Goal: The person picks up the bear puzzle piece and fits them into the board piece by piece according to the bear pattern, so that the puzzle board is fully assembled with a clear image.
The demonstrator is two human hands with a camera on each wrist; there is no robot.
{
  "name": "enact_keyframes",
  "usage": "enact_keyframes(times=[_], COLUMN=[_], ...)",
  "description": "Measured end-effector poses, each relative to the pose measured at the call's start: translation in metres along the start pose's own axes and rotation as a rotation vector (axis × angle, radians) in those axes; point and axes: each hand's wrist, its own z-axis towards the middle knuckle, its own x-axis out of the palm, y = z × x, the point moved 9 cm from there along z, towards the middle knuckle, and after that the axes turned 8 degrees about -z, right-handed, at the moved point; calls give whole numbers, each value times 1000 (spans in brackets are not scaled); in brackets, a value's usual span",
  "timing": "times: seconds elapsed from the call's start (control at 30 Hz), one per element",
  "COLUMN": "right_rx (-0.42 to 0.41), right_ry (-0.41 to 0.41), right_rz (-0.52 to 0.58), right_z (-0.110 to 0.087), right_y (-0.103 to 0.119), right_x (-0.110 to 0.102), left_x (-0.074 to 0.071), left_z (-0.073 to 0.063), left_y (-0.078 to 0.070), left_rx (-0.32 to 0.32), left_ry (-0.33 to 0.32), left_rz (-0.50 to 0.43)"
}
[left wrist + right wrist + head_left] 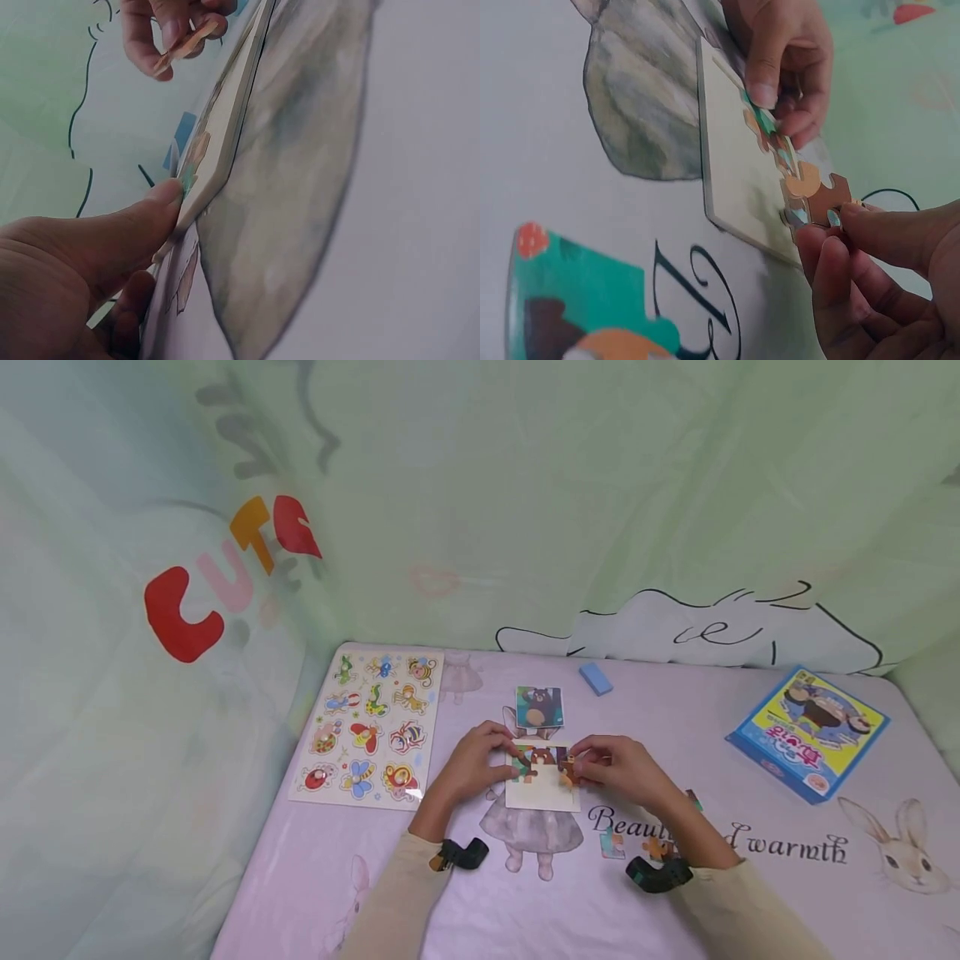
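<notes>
A pale puzzle board (540, 797) lies on the table, its far part filled with joined bear-picture pieces. My left hand (474, 766) holds the board's left side, the thumb on its edge by a green piece (763, 118); its other fingers are partly hidden. Between thumb and fingers my right hand (624, 768) pinches a brown and orange jigsaw piece (829, 199), held over the board's right part. Whether that piece touches the board, I cannot tell. Beyond the board lies a bear picture card (539, 707). Loose jigsaw pieces (612, 844) lie near my right wrist, one partly hidden by the arm.
To the left lies a board of insect pictures (302, 791). A small blue block (596, 678) sits toward the back. At the right is a blue and yellow box (812, 732). Printed fabric (600, 485) hangs behind the table.
</notes>
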Motion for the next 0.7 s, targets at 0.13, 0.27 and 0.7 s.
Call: enact_keyframes(times=[0.13,0.27,0.7], right_rx=[6,15,97], right_ry=[-6,1,8], right_rz=[2,12,59], right_z=[7,13,24], right_y=[5,10,12], right_x=[7,14,28], left_x=[0,0,-1], left_z=[1,1,0], left_y=[1,0,0], left_rx=[-4,0,-1], left_ry=[-1,-4,-10], left_rz=[4,6,2])
